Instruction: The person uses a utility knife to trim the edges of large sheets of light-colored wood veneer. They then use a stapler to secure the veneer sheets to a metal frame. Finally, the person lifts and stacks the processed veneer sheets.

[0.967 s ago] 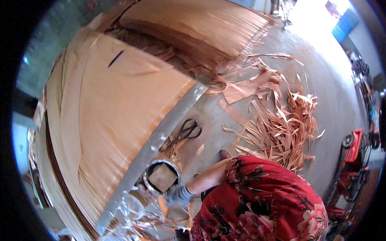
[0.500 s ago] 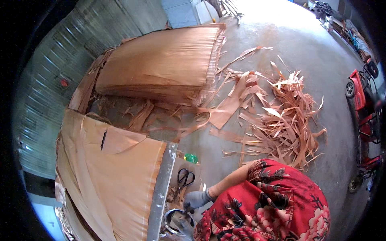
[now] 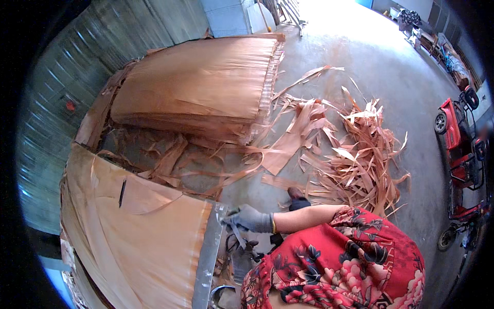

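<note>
My right hand (image 3: pixel 250 219), in a grey glove, reaches leftward and is closed at the corner of the metal table edge (image 3: pixel 208 257). A narrow greyish strip (image 3: pixel 237 236) hangs below its fingers; what it is I cannot make out. Lower down, my left hand (image 3: pixel 241 265), also in a grey glove, is partly hidden and its fingers are unclear. Dark shapes beside it cannot be told apart. A round metal-rimmed container (image 3: pixel 215 294) sits below it, cut by the lower edge. Tan sheets (image 3: pixel 149 242) cover the table, with a thin black tool (image 3: pixel 122 193) on them.
Beyond the table stands a thick stack of brown sheets (image 3: pixel 193 77). Cut brown strips (image 3: pixel 360 159) lie heaped on the grey floor (image 3: pixel 417 149). A red wheeled vehicle (image 3: pixel 455 134) is at the far right. A brown shoe (image 3: pixel 295 193) shows beyond my right forearm.
My right hand has moved from beside the round container up to the table's corner. The black-handled scissors no longer show clearly, and the green item is out of sight. The view has shifted slightly.
</note>
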A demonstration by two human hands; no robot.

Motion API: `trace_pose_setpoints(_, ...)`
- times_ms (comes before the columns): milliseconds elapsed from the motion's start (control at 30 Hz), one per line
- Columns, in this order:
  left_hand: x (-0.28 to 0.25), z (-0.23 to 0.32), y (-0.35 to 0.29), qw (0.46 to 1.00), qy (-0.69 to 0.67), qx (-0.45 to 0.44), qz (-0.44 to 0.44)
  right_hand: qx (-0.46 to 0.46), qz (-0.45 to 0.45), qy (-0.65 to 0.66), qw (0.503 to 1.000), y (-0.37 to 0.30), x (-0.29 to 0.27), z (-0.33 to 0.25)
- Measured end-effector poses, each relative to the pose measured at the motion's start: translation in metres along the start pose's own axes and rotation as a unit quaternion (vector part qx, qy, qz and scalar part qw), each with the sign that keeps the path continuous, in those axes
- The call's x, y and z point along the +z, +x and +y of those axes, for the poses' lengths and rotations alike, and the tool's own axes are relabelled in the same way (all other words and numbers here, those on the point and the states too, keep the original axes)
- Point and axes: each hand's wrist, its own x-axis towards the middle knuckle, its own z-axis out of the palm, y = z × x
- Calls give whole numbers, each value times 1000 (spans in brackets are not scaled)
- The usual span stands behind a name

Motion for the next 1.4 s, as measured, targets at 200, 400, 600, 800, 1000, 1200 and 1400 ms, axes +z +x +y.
trace_pose_setpoints(200,24,78,82,982,-136,-133,-18,-88,134,179,971,88,-133,-60)
trace_pose_setpoints(400,16,145,152,957,-240,-154,46,34,-175,-93,980,131,-182,-12)
trace_pose_setpoints(600,-4,113,199,955,-253,-148,44,133,-112,-70,982,188,-227,25)
trace_pose_setpoints(800,0,110,272,979,-76,-165,91,113,133,-73,982,213,-328,2)
trace_pose_setpoints(1000,8,167,318,954,95,-251,136,41,309,96,945,242,-434,-19)
trace_pose_setpoints(1200,71,224,398,943,178,-264,99,90,347,123,925,271,-534,-27)
trace_pose_setpoints(1400,114,270,483,916,237,-321,46,123,364,137,913,348,-647,-44)
